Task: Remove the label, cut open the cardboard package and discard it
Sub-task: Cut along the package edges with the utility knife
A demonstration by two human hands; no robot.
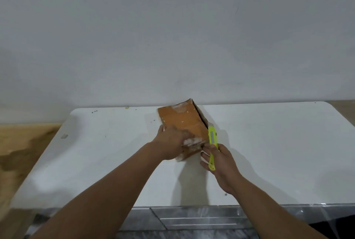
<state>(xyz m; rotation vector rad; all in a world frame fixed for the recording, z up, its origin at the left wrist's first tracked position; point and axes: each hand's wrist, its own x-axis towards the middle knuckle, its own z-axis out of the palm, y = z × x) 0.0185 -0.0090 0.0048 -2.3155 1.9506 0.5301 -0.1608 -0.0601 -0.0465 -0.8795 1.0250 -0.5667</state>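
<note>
A brown cardboard package (182, 121) lies on the white table (269, 152), near the back edge, with torn white tape remnants on its top and near end. My left hand (171, 142) presses down on its near end. My right hand (221, 163) grips a lime-green utility knife (212, 142), whose tip rests against the package's right side edge. The right side of the package looks slit open, showing a dark gap.
A plain white wall (172, 36) stands right behind the table. Wooden floor (21, 152) lies to the left. Below the table's front edge runs grey marbled tiling (192, 219). Small specks and scraps dot the tabletop.
</note>
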